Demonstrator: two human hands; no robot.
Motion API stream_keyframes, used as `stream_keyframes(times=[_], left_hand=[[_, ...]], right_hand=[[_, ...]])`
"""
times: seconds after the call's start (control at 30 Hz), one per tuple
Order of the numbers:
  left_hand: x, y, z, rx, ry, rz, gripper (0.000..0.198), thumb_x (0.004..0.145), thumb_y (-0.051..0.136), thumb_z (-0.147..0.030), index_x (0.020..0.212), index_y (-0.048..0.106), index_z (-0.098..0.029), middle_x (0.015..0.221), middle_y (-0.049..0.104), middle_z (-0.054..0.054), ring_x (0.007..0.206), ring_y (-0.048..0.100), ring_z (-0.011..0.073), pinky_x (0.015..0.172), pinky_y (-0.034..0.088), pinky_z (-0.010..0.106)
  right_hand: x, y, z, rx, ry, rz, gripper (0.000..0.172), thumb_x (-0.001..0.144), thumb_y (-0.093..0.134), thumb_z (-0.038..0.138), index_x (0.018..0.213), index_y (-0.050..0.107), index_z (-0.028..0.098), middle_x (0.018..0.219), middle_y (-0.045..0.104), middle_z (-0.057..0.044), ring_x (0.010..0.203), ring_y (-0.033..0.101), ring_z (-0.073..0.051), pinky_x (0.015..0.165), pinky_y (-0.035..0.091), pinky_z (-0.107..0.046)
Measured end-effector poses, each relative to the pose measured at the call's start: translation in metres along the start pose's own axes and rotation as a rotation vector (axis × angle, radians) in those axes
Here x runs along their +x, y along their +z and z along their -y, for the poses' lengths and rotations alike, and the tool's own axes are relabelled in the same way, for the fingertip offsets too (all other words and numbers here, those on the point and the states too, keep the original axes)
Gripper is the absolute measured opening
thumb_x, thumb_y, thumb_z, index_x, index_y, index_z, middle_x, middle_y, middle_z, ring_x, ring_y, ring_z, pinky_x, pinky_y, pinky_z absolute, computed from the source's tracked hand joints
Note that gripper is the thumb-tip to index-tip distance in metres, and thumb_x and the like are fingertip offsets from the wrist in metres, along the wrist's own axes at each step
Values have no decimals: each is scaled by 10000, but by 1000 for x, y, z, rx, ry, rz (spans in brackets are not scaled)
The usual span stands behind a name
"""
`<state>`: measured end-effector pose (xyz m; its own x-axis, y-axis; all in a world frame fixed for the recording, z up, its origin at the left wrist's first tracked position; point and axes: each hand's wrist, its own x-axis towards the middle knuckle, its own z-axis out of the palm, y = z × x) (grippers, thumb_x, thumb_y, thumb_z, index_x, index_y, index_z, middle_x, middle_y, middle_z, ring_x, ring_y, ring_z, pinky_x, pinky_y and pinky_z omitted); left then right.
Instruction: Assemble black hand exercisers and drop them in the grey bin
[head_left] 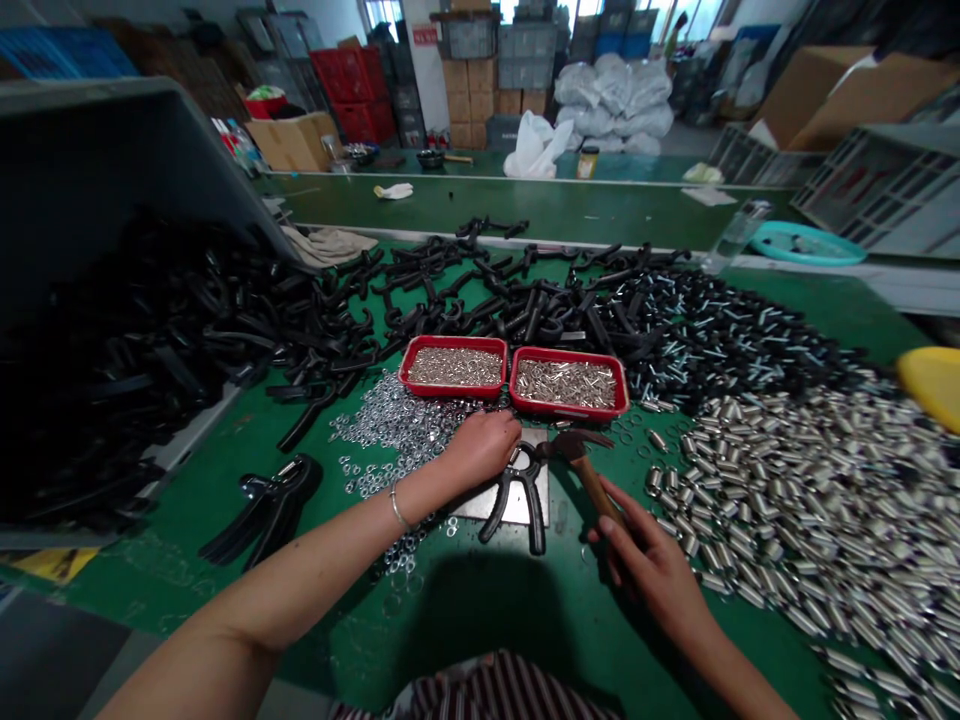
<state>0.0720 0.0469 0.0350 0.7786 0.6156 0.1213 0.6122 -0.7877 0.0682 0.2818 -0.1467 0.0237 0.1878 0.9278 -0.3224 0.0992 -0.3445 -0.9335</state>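
My right hand [645, 550] is wrapped round the wooden handle of a claw hammer [596, 490]. The hammer's dark head is just right of the jaws of a black spring clamp [534, 500], whose two handles point toward me. The clamp lies partly on a flat metal plate [511, 505]. At the clamp's upper left, my left hand [487, 440] is closed with its fingers bent down; what they pinch is hidden. Just beyond stand two red trays, one with tiny metal pieces [457, 367], the other with metal pins [566, 384].
Loose silver rings [397, 420] lie on the left. Another black clamp [274, 505] rests near a grey bin of black handles [135, 330]. More black parts [532, 300] are heaped behind the trays. Metal coil springs [810, 500] cover the right side.
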Motion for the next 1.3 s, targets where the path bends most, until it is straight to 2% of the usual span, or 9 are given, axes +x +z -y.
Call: stream_keyframes(times=[0.27, 0.47, 0.57, 0.67, 0.77, 0.87, 1.0, 1.17, 1.3], left_hand=[[11, 1, -11, 132, 300, 34, 258, 968, 418, -129, 902, 667, -107, 867, 652, 114, 816, 603, 231, 792, 399, 397], [-19, -6, -13, 95, 26, -87, 280, 996, 470, -317, 1002, 643, -97, 980, 647, 134, 943, 567, 277, 833, 397, 421], [-48, -3, -26, -12, 72, -147, 282, 1020, 422, -305, 1080, 633, -128, 1023, 657, 107, 972, 553, 257, 875, 393, 419], [-68, 8, -38, -87, 148, -155, 269, 1022, 395, -226, 1077, 641, -130, 999, 666, 100, 973, 556, 238, 889, 400, 405], [-72, 17, -42, -128, 109, -167, 264, 1015, 399, -198, 1059, 649, -128, 994, 667, 105, 971, 557, 235, 883, 414, 398], [-70, 18, -42, -165, 68, -177, 269, 1013, 398, -199, 1047, 657, -133, 996, 667, 105, 968, 557, 239, 890, 419, 406], [-72, 6, -40, -257, -5, -149, 267, 1014, 398, -226, 1021, 655, -152, 994, 666, 90, 970, 560, 232, 911, 422, 403], [-89, -5, -39, -250, -327, -125, 243, 1001, 448, -329, 959, 618, -160, 967, 646, 89, 927, 578, 235, 869, 451, 396], [-97, 3, -52, -150, -419, -12, 370, 916, 581, -489, 1019, 608, -134, 985, 645, 124, 895, 609, 276, 800, 483, 412]], right_hand=[[5, -11, -1, -170, -42, 23, 644, 937, 517, 550, 1503, 408, 263, 908, 726, -35, 503, 551, -142, 458, 450, -265], [8, -21, 29, -439, -225, 16, 537, 970, 483, 496, 1469, 475, 297, 1049, 739, -69, 701, 676, -204, 558, 532, -297], [14, -21, 48, -519, -395, -35, 523, 990, 465, 419, 1499, 433, 303, 1220, 698, -85, 893, 707, -233, 711, 576, -334], [29, -17, 59, -679, -529, 42, 509, 984, 458, 327, 1493, 440, 321, 1287, 671, -78, 1006, 700, -250, 842, 574, -386], [44, -13, 67, -815, -543, 212, 504, 974, 462, 279, 1472, 460, 359, 1269, 688, -44, 1061, 691, -255, 911, 561, -430], [48, -12, 71, -792, -592, 207, 507, 997, 437, 279, 1500, 418, 331, 1369, 626, -45, 1178, 638, -250, 1011, 512, -456], [42, -14, 70, -872, -557, 212, 505, 1003, 422, 272, 1506, 413, 319, 1291, 669, -82, 1066, 690, -252, 945, 553, -455], [23, -21, 59, -804, -651, 251, 521, 1011, 415, 250, 1522, 373, 344, 1412, 587, -71, 1198, 626, -243, 1012, 513, -433], [17, -24, 45, -825, -566, 268, 514, 998, 430, 282, 1507, 408, 351, 1297, 667, -79, 1014, 708, -245, 877, 578, -394]])
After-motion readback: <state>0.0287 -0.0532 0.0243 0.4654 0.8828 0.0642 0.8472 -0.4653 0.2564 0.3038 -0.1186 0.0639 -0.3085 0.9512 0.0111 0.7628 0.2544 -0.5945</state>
